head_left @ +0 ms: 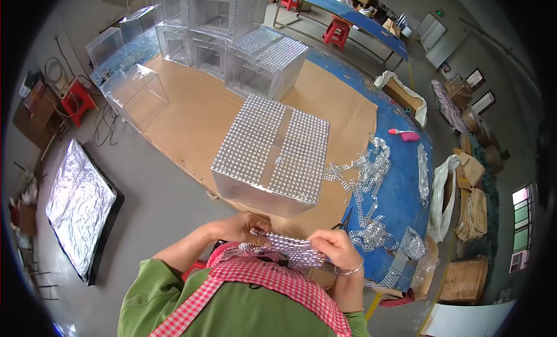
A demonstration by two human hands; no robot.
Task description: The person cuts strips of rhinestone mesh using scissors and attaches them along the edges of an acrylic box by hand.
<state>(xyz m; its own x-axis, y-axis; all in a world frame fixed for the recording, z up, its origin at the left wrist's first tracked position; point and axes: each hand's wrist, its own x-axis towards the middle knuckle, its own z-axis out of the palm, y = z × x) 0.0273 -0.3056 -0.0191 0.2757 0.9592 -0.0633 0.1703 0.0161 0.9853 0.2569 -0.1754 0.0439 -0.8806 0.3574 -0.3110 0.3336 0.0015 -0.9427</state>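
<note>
Close to my body, a strip of silver rhinestone mesh (295, 250) is stretched between my two hands. The fingers of my left hand (245, 228) are closed on its left end. My right hand (338, 248) pinches the other end, and a bracelet circles that wrist. Just beyond them stands a clear box (261, 199), its top covered by two panels of silver studs (249, 139) with a bare band between them. Loose rhinestone strips (371, 168) lie in a tangle to the right of the box. Dark-handled scissors (346, 218) lie near my right hand.
Cardboard (191, 122) covers much of the blue table (400, 180). Several studded clear boxes (214, 23) are stacked at the back, with a plain clear box (136, 96) at left. A pink brush (406, 135) lies at right. A foil-covered panel (78, 203) is on the left floor.
</note>
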